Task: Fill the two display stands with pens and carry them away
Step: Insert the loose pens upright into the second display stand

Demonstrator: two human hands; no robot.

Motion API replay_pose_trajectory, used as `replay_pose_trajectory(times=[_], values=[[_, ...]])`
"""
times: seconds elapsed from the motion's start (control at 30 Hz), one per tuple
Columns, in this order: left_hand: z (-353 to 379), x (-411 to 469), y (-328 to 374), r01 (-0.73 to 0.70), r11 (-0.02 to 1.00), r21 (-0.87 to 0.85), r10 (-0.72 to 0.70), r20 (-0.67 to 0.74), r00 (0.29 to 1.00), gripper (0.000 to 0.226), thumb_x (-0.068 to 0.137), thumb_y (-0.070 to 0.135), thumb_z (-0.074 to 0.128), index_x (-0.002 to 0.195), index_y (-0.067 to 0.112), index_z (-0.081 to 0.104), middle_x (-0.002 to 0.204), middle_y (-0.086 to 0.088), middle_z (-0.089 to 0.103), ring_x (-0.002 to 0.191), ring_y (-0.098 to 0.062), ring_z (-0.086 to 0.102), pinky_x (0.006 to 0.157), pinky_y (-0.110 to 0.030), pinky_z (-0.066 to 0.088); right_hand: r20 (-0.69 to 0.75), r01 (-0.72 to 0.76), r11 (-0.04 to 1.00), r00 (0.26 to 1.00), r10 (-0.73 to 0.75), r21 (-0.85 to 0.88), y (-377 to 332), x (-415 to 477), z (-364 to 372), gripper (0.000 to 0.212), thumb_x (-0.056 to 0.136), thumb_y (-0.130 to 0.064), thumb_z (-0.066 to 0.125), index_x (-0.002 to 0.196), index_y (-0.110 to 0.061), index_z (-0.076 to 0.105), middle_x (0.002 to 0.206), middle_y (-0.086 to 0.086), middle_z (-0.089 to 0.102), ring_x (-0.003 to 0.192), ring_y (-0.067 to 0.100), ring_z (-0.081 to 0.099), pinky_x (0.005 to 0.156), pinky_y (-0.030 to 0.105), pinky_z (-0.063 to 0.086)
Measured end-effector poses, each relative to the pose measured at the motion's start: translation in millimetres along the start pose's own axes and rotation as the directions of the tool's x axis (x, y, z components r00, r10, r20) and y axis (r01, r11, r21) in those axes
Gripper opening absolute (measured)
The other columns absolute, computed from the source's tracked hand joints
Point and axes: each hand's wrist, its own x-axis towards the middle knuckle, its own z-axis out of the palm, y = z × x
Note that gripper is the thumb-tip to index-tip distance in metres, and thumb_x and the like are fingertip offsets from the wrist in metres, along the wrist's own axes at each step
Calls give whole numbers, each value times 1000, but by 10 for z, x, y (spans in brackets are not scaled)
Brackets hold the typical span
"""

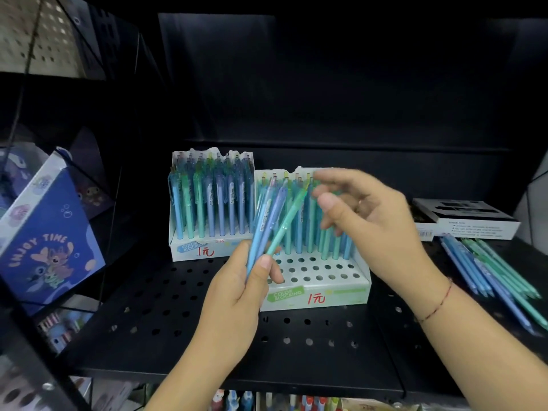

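Observation:
Two white display stands sit on the black perforated shelf. The far left stand [204,249] is packed with blue and green pens. The nearer stand [320,292] holds pens in its back rows and shows several empty holes in front. My left hand [237,289] grips a small bunch of pens [272,221], tips up, in front of the nearer stand. My right hand [364,215] hovers over that stand's back rows with fingers loosely spread and blurred, holding nothing that I can see.
Loose blue and green pens [492,277] lie on the shelf at the right, below a black and white box [462,221]. A blue cartoon box [50,241] leans at the left behind a wire divider. More goods show under the shelf's front edge.

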Motion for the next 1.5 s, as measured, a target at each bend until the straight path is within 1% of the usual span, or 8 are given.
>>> replay_pose_trajectory(times=[0.23, 0.37, 0.5, 0.63, 0.93, 1.07, 1.23, 1.5], values=[[14, -5, -18, -26, 998, 56, 23, 48, 999, 28, 91, 45, 38, 79, 29, 58, 57, 6, 48, 54, -5, 41, 56, -15, 38, 111, -102, 972, 991, 80, 210, 13, -13, 98, 22, 93, -5, 54, 113, -7, 61, 80, 5, 71, 65, 16, 64, 59, 25, 52], [24, 10, 16, 5, 998, -66, -6, -14, 1000, 23, 91, 39, 39, 98, 35, 60, 75, 8, 63, 58, -8, 49, 58, -13, 42, -130, -3, 984, 991, 27, 176, -8, 44, -63, 22, 95, -7, 52, 113, -17, 57, 85, 8, 70, 69, 13, 62, 65, 21, 52], [2, 30, -8, 31, 991, -128, -43, -90, 995, 21, 97, 28, 40, 103, 31, 59, 73, 7, 60, 58, -9, 46, 60, -13, 43, -332, 65, 998, 941, -67, -18, 30, 89, -232, 24, 96, -9, 54, 107, -27, 43, 81, 12, 66, 67, 16, 61, 68, 29, 51], [9, 26, -18, 43, 989, -143, -55, -83, 995, 21, 98, 27, 40, 104, 31, 60, 68, 10, 56, 55, -7, 40, 56, -14, 41, -242, 12, 979, 968, -62, -204, 82, 54, -143, 25, 92, -17, 59, 105, -30, 41, 78, 5, 62, 71, 20, 62, 71, 44, 53], [-1, 17, -21, 48, 993, -108, -53, -47, 997, 22, 89, 43, 39, 94, 43, 61, 71, 3, 57, 53, -8, 38, 55, -15, 38, -101, 45, 909, 990, -95, -415, 141, 13, -4, 25, 88, -19, 66, 104, -26, 47, 85, -3, 59, 74, 12, 55, 70, 22, 47], [3, 16, -21, 45, 993, -112, -49, -34, 998, 25, 87, 44, 40, 99, 41, 62, 67, 7, 54, 52, -1, 40, 56, -12, 38, -94, 170, 816, 960, -263, -553, 155, 30, -14, 16, 87, -16, 68, 102, -12, 63, 91, -6, 51, 65, 13, 48, 64, 11, 40], [12, 18, -12, 43, 996, -76, -46, -36, 998, 33, 87, 48, 38, 96, 29, 63, 67, 16, 53, 53, 1, 43, 56, -14, 36, -97, 171, 819, 959, -265, -548, 171, 35, -22, 13, 89, -14, 66, 101, -11, 67, 91, -4, 51, 65, 15, 48, 64, 10, 39], [15, 16, -27, 22, 998, -53, -23, -10, 1000, 31, 89, 47, 37, 99, 34, 63, 64, 11, 46, 56, -2, 41, 57, -14, 37, -110, 140, 880, 971, -212, -454, 153, 18, 9, 16, 90, -17, 63, 106, -16, 67, 88, -3, 52, 67, 16, 51, 64, 13, 41]])
